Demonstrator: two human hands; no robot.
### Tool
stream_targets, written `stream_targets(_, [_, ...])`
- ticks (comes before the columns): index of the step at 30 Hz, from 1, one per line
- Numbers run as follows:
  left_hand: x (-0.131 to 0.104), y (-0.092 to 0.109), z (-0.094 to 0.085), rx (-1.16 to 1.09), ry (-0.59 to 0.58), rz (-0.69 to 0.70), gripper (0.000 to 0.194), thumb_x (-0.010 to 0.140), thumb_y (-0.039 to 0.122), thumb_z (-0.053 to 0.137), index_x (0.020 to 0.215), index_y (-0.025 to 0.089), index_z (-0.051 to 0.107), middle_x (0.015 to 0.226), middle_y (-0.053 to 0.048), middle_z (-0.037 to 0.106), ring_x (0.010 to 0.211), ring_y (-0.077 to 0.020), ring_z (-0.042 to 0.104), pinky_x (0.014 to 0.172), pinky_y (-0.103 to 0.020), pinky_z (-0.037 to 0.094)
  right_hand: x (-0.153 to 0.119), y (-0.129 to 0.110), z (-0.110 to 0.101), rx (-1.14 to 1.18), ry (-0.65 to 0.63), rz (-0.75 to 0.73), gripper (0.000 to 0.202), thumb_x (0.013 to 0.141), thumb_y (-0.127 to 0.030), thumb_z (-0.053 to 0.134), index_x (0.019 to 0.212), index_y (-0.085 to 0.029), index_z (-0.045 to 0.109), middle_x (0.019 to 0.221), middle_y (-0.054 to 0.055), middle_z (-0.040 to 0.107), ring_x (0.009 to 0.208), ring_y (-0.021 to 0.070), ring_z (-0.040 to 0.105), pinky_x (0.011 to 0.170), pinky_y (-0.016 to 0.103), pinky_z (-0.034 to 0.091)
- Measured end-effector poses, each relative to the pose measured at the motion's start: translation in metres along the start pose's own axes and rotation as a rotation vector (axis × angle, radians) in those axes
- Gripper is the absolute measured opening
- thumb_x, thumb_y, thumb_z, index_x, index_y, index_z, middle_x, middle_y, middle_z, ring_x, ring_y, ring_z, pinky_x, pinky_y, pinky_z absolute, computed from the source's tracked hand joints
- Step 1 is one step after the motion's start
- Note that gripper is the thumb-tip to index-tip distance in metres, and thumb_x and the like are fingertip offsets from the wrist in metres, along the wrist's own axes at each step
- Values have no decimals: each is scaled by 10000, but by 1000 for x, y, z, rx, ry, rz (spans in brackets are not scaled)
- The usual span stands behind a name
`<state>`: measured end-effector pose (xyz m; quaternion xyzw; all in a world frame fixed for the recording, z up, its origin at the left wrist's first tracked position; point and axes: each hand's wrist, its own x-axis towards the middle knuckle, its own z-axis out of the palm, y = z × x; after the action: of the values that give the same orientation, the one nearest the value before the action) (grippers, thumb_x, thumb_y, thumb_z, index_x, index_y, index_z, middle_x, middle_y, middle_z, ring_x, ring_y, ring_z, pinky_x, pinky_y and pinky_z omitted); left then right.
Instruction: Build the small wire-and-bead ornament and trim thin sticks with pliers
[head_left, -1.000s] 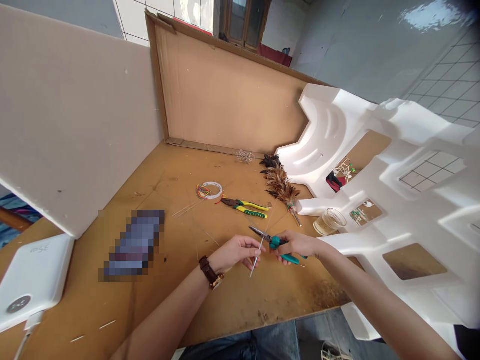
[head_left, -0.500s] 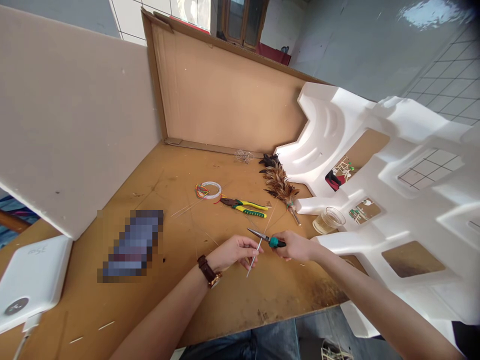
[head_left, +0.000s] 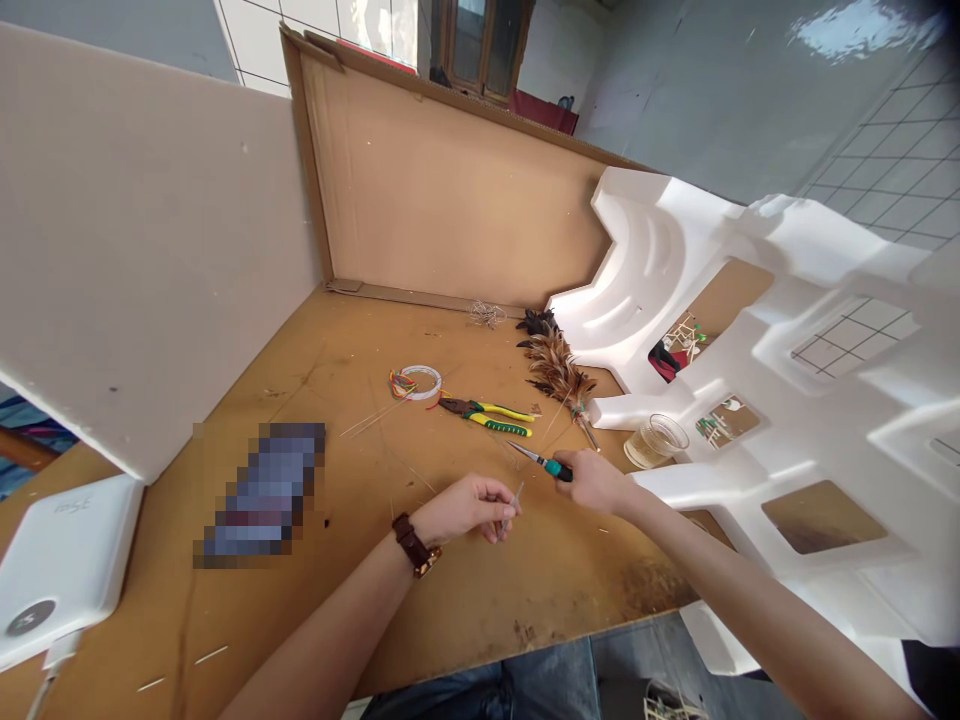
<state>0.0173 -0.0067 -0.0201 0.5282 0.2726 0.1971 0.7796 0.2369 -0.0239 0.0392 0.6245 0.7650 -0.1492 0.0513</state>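
Note:
Between the thumb and fingers of my left hand (head_left: 480, 507) is a thin pale rod (head_left: 519, 492), mostly hidden by the fingers. A brown-strapped watch (head_left: 414, 545) is on that wrist. My right hand (head_left: 592, 482) grips needle-nose pliers (head_left: 538, 459) by their green and black handles, the jaws pointing left and away from me. The pliers' tip is apart from the rod, just beyond my left hand. Past the tip lie combination pliers (head_left: 487, 412) with yellow and green handles, and a white ring (head_left: 425, 382) with coloured threads.
A feather duster (head_left: 559, 368) and a glass of liquid (head_left: 655, 442) stand by the white foam form (head_left: 720, 350) on the right. At left lie a blurred-out dark object (head_left: 262, 495) and a white power bank (head_left: 71, 560). A wire tangle (head_left: 487, 315) sits near the cardboard wall (head_left: 465, 190).
The needle-nose pliers have moved right, away from the rod they were touching or close to. The rod has turned in my left hand and shows less of its length.

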Motion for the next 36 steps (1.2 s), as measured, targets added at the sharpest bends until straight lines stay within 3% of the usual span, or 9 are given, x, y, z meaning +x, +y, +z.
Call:
stream_targets(4, [-2, 10, -8, -40, 286, 215, 290, 658, 360, 654, 831, 128, 637, 681, -24, 619, 632, -108, 574, 606, -226, 493, -8, -7, 3, -153, -84, -26, 135, 696, -278, 504, 758, -189, 585, 643, 54, 602, 596, 189, 560, 495, 238, 268])
stream_targets(7, [0, 11, -10, -19, 434, 278, 300, 641, 366, 661, 827, 130, 644, 699, -21, 607, 653, -120, 566, 619, -246, 508, -15, -19, 9, -209, -120, -87, 143, 689, -286, 518, 753, -189, 602, 674, 78, 632, 641, 227, 596, 508, 253, 288])
stream_targets(12, [6, 4, 0, 77, 428, 315, 280, 626, 380, 655, 744, 125, 661, 705, -21, 564, 615, -117, 544, 550, -239, 503, -17, -37, 12, -279, -138, -151, 187, 678, -302, 513, 758, -177, 627, 707, 115, 656, 650, 252, 608, 516, 273, 322])
stream_targets(23, [7, 2, 6, 188, 377, 335, 223, 654, 349, 636, 685, 127, 638, 676, -18, 567, 618, -119, 526, 591, -228, 457, -19, -51, 7, -323, -171, -149, 224, 663, -301, 495, 766, -157, 632, 714, 138, 658, 666, 270, 616, 535, 293, 369])
stream_targets(31, [14, -5, -20, 216, 707, 470, 184, 671, 333, 612, 712, 154, 597, 758, -26, 620, 727, -142, 559, 670, -228, 433, -29, -36, 9, -332, -168, -134, 254, 639, -296, 511, 827, -151, 600, 791, 128, 655, 716, 278, 619, 571, 303, 391])
stream_targets(33, [18, -11, -24, 234, 714, 491, 176, 667, 325, 608, 686, 152, 582, 801, -32, 619, 767, -149, 559, 678, -232, 433, -32, -26, 8, -339, -153, -102, 246, 642, -290, 507, 827, -155, 596, 800, 121, 654, 721, 276, 620, 562, 296, 384])
stream_targets(36, [27, -22, -26, 232, 665, 410, 174, 686, 319, 583, 695, 146, 571, 744, -23, 616, 699, -132, 553, 644, -227, 419, -36, -13, 5, -346, -126, -55, 241, 649, -290, 507, 835, -163, 592, 809, 110, 653, 715, 266, 622, 548, 284, 368])
